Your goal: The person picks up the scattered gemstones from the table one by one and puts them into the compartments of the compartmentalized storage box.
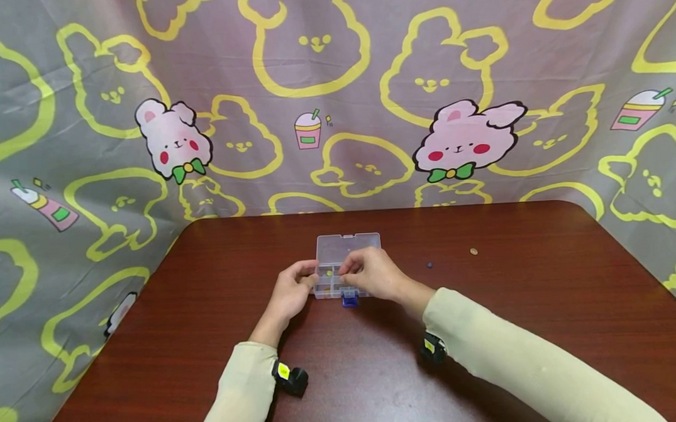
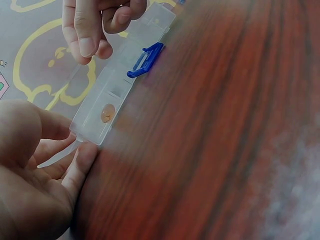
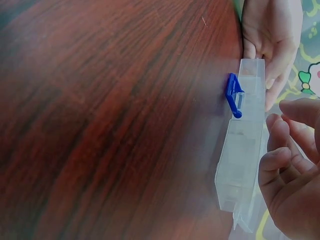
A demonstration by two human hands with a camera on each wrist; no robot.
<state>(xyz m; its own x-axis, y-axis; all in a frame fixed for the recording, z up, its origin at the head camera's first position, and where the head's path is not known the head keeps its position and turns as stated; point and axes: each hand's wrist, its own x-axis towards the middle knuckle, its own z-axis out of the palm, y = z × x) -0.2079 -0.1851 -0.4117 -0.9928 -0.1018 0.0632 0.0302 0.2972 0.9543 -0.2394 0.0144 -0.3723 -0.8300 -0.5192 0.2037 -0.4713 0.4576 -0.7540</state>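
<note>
A clear plastic compartment box (image 1: 322,292) sits on the table, its lid (image 1: 348,248) raised at the back and a blue latch (image 1: 350,300) at the front. Inside lie a small yellow piece (image 1: 329,273) and, in an end compartment, an orange-brown piece (image 2: 107,113). My left hand (image 1: 287,295) holds the box's left end between thumb and fingers. Over the middle of the box hovers my right hand (image 1: 373,275), thumb and fingertips curled close together. Whether a small thing is between those fingertips is hidden.
To the right of the box, a small dark blue bead (image 1: 430,265) and a tan button-like disc (image 1: 474,251) lie apart on the brown wooden table (image 1: 350,361). A patterned curtain (image 1: 368,121) hangs behind the table's back edge.
</note>
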